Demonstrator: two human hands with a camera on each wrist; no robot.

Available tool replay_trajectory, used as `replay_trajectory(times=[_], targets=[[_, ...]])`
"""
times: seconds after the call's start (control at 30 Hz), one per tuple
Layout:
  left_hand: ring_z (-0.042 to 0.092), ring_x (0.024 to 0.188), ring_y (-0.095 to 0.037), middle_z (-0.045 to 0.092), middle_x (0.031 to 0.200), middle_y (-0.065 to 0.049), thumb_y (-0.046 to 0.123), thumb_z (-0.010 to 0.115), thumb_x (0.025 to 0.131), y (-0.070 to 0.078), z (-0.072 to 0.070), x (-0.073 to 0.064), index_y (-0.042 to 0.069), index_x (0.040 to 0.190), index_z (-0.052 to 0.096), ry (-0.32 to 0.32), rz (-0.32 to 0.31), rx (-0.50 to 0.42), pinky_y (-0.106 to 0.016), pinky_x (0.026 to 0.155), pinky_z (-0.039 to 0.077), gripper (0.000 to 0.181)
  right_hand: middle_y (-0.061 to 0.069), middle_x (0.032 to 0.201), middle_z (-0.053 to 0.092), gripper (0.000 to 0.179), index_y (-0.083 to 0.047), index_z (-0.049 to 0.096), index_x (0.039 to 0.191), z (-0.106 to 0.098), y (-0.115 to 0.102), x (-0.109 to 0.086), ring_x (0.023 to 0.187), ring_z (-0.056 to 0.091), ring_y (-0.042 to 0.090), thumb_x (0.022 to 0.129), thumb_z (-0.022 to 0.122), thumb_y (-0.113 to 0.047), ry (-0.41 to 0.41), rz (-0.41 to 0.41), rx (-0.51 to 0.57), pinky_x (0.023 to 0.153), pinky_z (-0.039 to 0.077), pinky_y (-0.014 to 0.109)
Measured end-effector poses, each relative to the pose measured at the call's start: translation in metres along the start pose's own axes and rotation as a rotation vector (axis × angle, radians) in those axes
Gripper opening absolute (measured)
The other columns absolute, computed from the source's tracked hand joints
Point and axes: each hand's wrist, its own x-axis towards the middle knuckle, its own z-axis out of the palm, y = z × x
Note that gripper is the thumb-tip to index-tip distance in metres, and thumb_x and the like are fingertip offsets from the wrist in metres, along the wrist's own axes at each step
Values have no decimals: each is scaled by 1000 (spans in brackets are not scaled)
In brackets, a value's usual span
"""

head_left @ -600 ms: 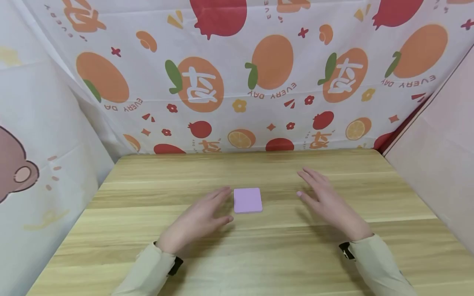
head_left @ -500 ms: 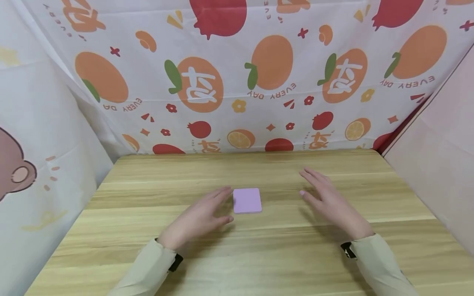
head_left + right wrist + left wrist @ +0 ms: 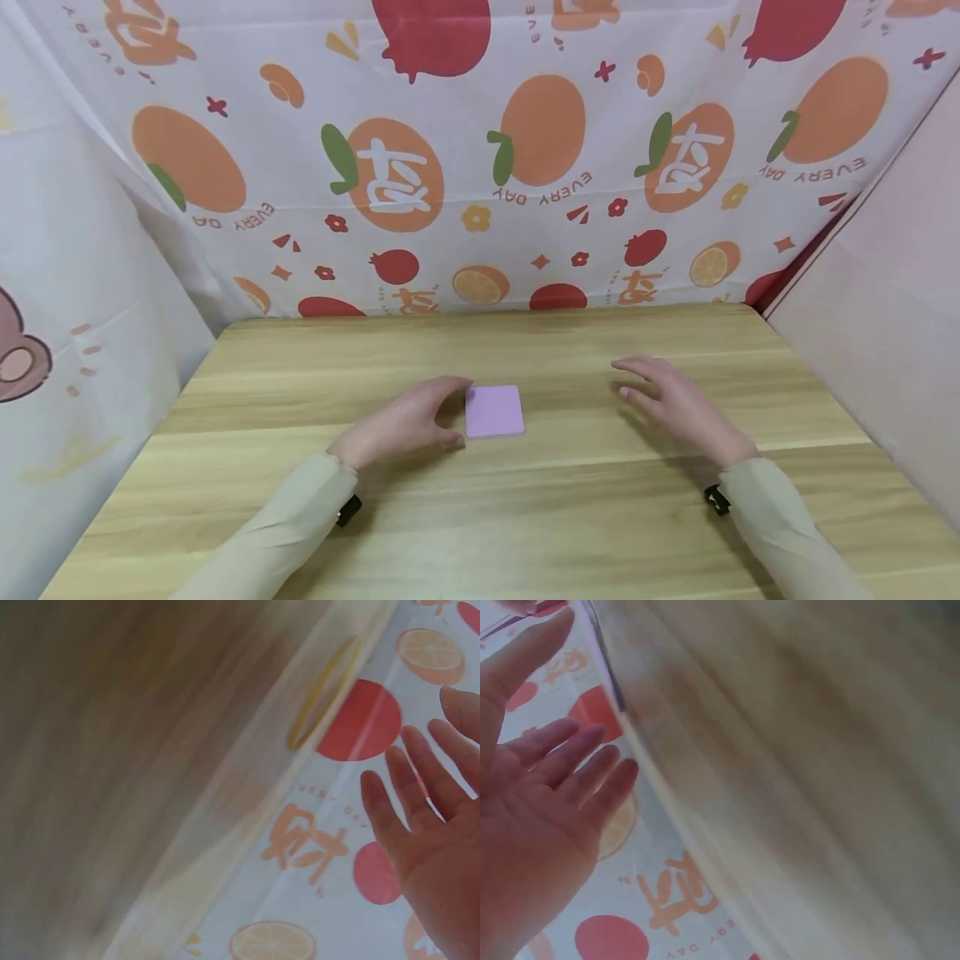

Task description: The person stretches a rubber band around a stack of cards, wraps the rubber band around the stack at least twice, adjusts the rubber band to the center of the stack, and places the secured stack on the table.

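Note:
A flat lilac square with rounded corners (image 3: 494, 411) lies on the wooden table, right of my left hand (image 3: 405, 419). That hand's fingertips reach the square's far left corner and overlap it in the head view, while the thumb tip is by its near left corner. In the left wrist view the square (image 3: 604, 656) shows edge-on as a thin strip beyond the thumb, and the fingers are extended, palm showing. My right hand (image 3: 678, 406) hovers over the table well to the right, holding nothing. Its fingers are spread loosely in the right wrist view, the palm (image 3: 442, 870) visible.
The wooden table (image 3: 540, 508) runs back to a white cloth (image 3: 465, 183) printed with oranges and red fruit. Cloth walls border it on the left (image 3: 97, 250) and right (image 3: 885, 317). A thin yellow loop (image 3: 301, 724) shows near the table's edge in the right wrist view.
The left fingertips have edged rightward onto the square's corner, the hand bending more. My right hand has shifted a little right and its fingers look more level. The head view has turned slightly.

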Motion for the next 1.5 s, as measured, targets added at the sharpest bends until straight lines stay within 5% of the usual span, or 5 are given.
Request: replay_trajectory(times=[0.2, 0.63, 1.27, 1.5], targets=[[47, 130, -25, 53, 140, -7, 23, 87, 75, -7, 0, 4, 5, 142, 48, -24, 30, 12, -43, 108, 36, 80, 10, 133, 58, 41, -5, 60, 133, -1, 18, 5, 123, 53, 31, 92, 68, -4, -34, -45, 49, 97, 46, 53], [49, 126, -24, 54, 138, -8, 26, 88, 74, -7, 1, 21, 3, 142, 47, -76, 48, -5, -42, 107, 37, 83, 3, 117, 67, 25, -11, 72, 115, -1, 44, 22, 111, 61, 25, 90, 72, -9, -104, -52, -23, 91, 50, 46], [50, 120, -27, 54, 134, -13, 13, 89, 70, -5, 7, 31, 1, 143, 43, -72, 100, -51, -44, 102, 40, 86, -5, 108, 65, 17, -22, 76, 98, 4, 51, 35, 104, 60, 18, 88, 74, -9, -148, -1, 41, 90, 49, 42], [47, 118, -25, 51, 133, -11, 10, 88, 71, -3, 10, 32, 2, 147, 39, -102, 39, -33, -42, 100, 42, 91, -8, 99, 64, 13, -23, 74, 88, 6, 49, 34, 96, 59, 16, 87, 76, -10, -138, -1, 22, 87, 48, 39]])
